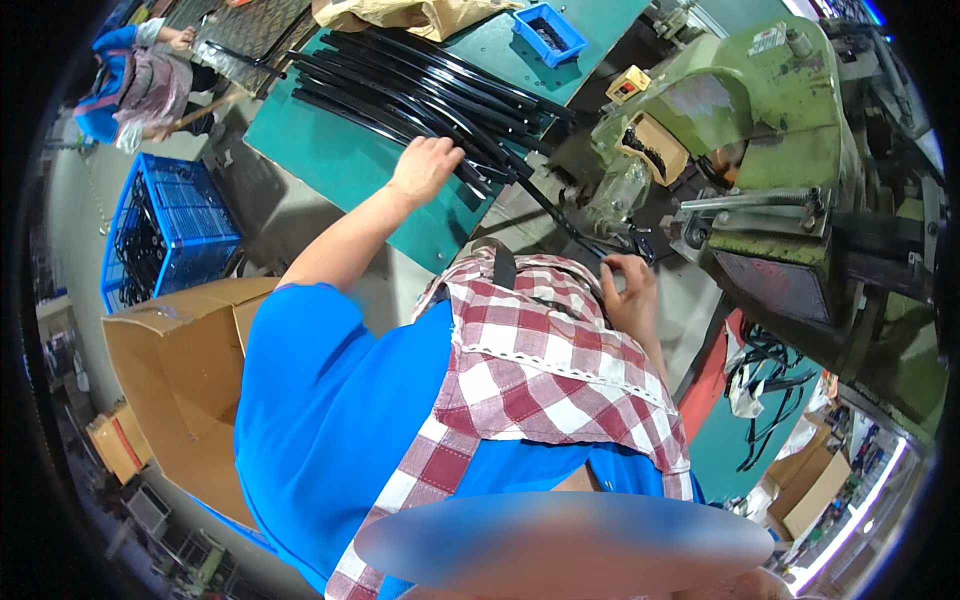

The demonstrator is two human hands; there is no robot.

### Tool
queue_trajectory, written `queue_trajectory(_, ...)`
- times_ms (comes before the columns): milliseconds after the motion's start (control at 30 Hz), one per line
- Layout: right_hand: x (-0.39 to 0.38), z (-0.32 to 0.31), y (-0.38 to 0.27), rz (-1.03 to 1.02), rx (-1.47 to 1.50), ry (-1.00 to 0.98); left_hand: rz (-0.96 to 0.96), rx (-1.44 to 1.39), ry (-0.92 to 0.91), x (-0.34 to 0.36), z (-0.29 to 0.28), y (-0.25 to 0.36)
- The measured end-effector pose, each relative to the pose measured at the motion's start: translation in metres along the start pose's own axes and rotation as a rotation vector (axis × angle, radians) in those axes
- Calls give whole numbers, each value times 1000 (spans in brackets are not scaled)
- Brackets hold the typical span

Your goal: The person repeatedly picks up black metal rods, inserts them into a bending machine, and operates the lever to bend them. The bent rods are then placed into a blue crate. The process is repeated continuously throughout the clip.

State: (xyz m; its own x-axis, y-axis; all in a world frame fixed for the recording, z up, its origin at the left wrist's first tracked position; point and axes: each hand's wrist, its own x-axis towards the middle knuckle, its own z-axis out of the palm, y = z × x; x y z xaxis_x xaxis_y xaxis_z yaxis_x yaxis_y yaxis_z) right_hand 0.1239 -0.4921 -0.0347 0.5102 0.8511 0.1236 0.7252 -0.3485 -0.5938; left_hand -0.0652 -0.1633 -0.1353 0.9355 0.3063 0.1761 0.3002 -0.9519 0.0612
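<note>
A pile of long, glossy black tubes [400, 85] lies lengthwise on the green table [300, 140]. My left hand [428, 168] is on the near side of this pile, its fingers curled down over a black tube; the fingertips are hidden. One black tube [545, 205] sticks out past the table's right corner and slopes down toward the machine. Beside its lower end is my right hand [632, 295], with thumb and forefinger bent toward each other. Whatever lies between those fingers is too small to make out.
A green machine [780, 130] stands close on the right, with an open carton of small dark parts [655, 148]. A blue tray [549, 35] sits on the table's far edge. At left are a blue crate [185, 215] and a cardboard box [190, 390]. Another person [135, 85] works far left.
</note>
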Motion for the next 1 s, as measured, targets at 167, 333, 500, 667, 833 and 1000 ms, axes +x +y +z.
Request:
queue_trajectory(167, 17, 2, -27, -175, -21, 10, 292, -255, 95, 41, -36, 94)
queue_trajectory(333, 14, -5, -13, -86, -213, -64, 519, -433, 192, 68, -52, 158)
queue_trajectory(500, -4, -42, 3, 175, -91, 26, 499, -390, 71, 80, -24, 127)
queue_trajectory(667, -26, -77, 21, 445, 158, 102, 542, -472, -74, 83, -9, 123)
queue_trajectory(833, -36, -79, 44, 490, 51, 368, 550, -710, -417, 113, -43, 132)
queue_trajectory(1000, -26, -73, 38, 198, -813, 309, 532, -724, -612, 150, -61, 138)
